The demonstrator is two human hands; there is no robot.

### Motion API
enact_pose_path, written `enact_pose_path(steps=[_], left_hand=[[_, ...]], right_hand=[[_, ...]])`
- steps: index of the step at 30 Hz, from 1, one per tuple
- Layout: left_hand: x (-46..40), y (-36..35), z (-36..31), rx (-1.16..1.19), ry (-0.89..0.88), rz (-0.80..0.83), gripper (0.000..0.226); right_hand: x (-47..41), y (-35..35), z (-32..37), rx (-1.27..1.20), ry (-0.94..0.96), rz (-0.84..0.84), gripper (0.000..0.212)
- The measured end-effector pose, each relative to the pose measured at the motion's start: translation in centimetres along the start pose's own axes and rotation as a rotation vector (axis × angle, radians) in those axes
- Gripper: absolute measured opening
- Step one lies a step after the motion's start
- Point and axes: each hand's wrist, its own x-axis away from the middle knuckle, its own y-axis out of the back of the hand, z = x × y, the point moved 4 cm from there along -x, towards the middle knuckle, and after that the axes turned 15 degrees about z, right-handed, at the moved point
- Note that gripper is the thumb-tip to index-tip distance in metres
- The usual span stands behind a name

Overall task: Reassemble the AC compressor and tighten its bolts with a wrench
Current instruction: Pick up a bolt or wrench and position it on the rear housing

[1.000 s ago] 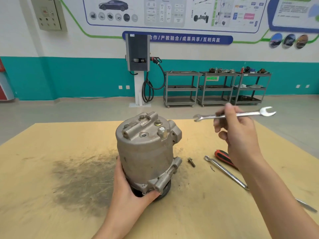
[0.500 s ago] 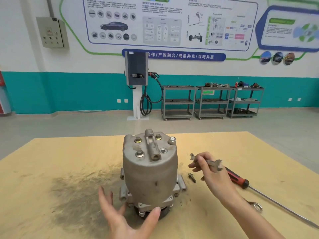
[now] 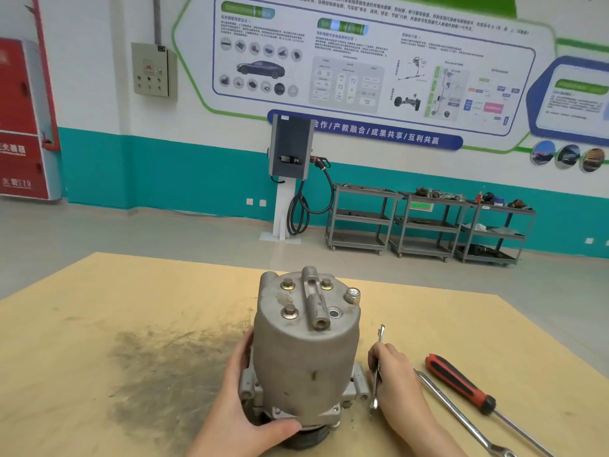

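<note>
The grey AC compressor (image 3: 304, 351) stands upright on the yellow table (image 3: 99, 324), its top cap showing three seated bolts and an open port. My left hand (image 3: 244, 417) grips its lower left flange, thumb across the front of the base. Just right of the housing, my right hand (image 3: 395, 384) holds a small combination wrench (image 3: 378, 367) almost vertically, one end poking up above the fingers and the other end down by the right mounting ear. The loose bolt seen earlier is hidden.
A red-and-black screwdriver (image 3: 461, 384) and a long silver wrench (image 3: 461, 420) lie on the table to the right of my right hand. A dark grease smear (image 3: 158, 374) covers the left-centre. Beyond the table stand a charging post (image 3: 290, 179) and shelf carts (image 3: 425, 222).
My right hand brought the wrench down from the air to beside the compressor's right side and turned it upright. My left hand let go, then gripped the base again. The compressor was rotated.
</note>
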Motion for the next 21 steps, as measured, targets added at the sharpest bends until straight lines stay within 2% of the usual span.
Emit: enact_pose_path(steps=[6,9,11,13,15,17,21], left_hand=[[0.1,-0.2,-0.6,-0.03,-0.026,-0.001,0.12],[0.3,-0.4,-0.9,-0.052,-0.032,-0.023,0.124],[0.5,-0.7,-1.3,-0.087,-0.019,-0.063,0.129],[0.8,-1.1,-1.8,-0.118,0.001,-0.132,0.132],[1.1,-1.7,-2.2,-0.145,0.013,-0.205,0.129],[1.5,-2.5,-2.4,-0.159,0.001,-0.266,0.126],[1.8,-3.5,-2.7,-0.198,-0.017,-0.32,0.126]], right_hand=[[-0.8,0.0,-0.4,0.108,-0.087,0.019,0.03],[-0.9,0.0,-0.6,0.086,-0.082,-0.007,0.033],[-0.6,0.9,-0.4,-0.096,-0.068,-0.1,0.033],[-0.4,3.0,-0.1,-0.41,-0.042,-0.228,0.031],[-0.1,5.6,1.0,-0.775,0.088,-0.31,0.022],[1.1,8.7,3.0,-1.055,0.298,-0.333,0.019],[4.1,13.0,7.8,-1.206,0.692,-0.251,0.026]])
